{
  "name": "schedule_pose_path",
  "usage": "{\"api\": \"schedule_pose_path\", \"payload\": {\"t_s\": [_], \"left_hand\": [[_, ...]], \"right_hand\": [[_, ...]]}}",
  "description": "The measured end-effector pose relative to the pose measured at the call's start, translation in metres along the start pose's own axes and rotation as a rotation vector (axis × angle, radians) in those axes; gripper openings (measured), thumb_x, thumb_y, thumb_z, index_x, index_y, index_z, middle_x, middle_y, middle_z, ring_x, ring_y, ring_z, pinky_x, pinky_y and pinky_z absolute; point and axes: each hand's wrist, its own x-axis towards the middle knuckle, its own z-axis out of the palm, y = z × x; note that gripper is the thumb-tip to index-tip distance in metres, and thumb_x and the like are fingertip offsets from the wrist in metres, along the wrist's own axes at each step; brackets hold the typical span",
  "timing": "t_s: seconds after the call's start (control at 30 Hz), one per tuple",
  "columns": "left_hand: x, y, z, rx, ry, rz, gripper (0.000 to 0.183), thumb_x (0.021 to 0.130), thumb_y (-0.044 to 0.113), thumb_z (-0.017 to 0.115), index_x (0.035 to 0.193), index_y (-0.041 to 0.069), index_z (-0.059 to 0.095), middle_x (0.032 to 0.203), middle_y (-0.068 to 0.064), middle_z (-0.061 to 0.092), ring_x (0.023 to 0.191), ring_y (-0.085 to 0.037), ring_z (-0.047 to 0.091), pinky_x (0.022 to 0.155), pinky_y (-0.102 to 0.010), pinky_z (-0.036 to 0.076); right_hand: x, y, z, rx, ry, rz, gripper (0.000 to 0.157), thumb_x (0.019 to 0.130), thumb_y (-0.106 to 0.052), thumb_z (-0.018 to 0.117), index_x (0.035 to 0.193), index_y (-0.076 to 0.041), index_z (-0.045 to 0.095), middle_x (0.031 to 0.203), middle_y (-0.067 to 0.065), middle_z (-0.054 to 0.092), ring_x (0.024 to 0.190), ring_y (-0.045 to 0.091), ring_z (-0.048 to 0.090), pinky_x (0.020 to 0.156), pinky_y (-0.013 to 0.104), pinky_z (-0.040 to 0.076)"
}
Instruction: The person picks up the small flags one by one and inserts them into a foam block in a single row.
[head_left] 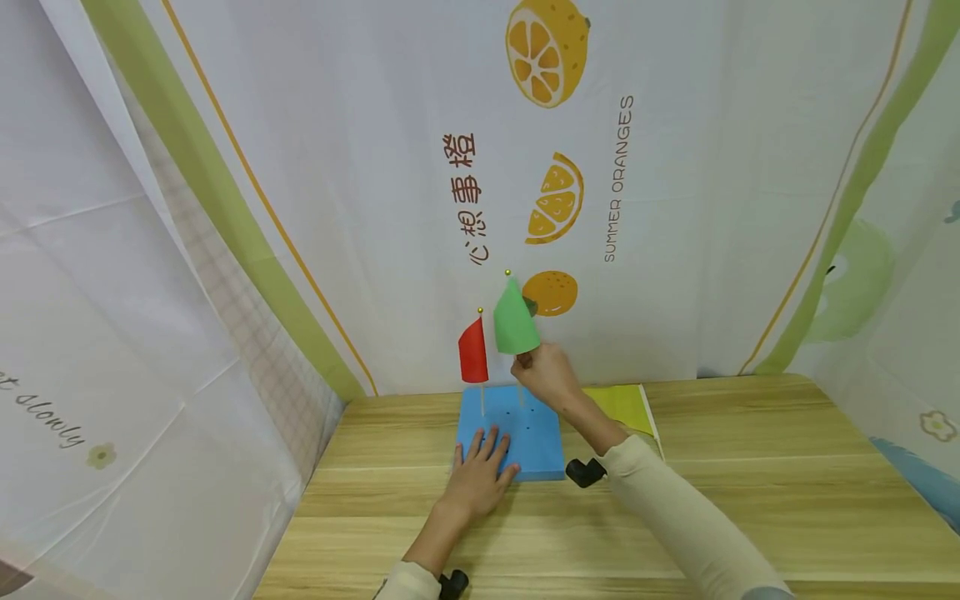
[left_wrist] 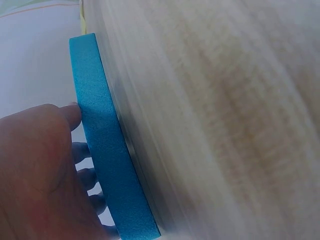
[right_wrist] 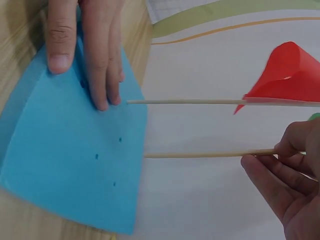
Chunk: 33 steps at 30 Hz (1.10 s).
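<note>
Striped wooden tabletop [head_left: 360,517] lies nearest to us. Our left hand [head_left: 474,483] rests on a blue foam board [head_left: 540,442], its fingers straight and spread apart. Small dark holes [right_wrist: 97,156] dot the board. To its right, a yellow flag [head_left: 622,404] lies flat, partly behind our right sleeve [head_left: 675,500]. Past our left fingertips, a red flag [head_left: 473,354] stands up in the board on a thin stick [head_left: 483,400]. Beside it, our right hand [head_left: 546,373] holds up a green flag [head_left: 515,321], thumb and fingers clamped on its stick. We cannot tell if that stick's tip is in a hole. Farthest away hangs a white cloth [head_left: 360,167] with orange fruit pictures [head_left: 551,293].
</note>
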Motion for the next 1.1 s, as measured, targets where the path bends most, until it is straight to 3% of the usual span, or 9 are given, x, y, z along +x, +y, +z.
{"api": "schedule_pose_path", "payload": {"t_s": [0.13,0.33,1.1], "left_hand": [[0.000,0.000,0.000,-0.003,0.006,0.006,0.064,0.113,0.049,0.045,0.166,0.012,0.041,0.176,-0.013,0.030,0.163,-0.042,0.025,0.127,-0.071,0.022],[0.000,-0.001,0.001,-0.010,0.010,0.016,0.064,0.113,0.050,0.045,0.165,0.011,0.043,0.175,-0.015,0.031,0.163,-0.044,0.025,0.126,-0.073,0.021],[0.003,-0.004,0.005,0.002,0.011,0.003,0.064,0.113,0.051,0.044,0.166,0.014,0.041,0.176,-0.012,0.030,0.164,-0.040,0.025,0.128,-0.071,0.022]], "right_hand": [[-0.001,0.003,0.008,0.013,-0.022,0.011,0.041,0.092,0.002,0.068,0.066,-0.015,0.041,0.054,-0.005,0.032,0.050,0.011,0.036,0.054,0.028,0.034],[-0.003,0.006,0.018,0.015,-0.027,0.017,0.046,0.096,0.001,0.066,0.065,-0.017,0.037,0.055,-0.005,0.030,0.051,0.012,0.037,0.054,0.028,0.033],[-0.006,0.014,0.041,0.036,-0.020,0.060,0.040,0.094,0.001,0.064,0.066,-0.015,0.040,0.055,-0.004,0.034,0.050,0.013,0.039,0.052,0.028,0.033]]}}
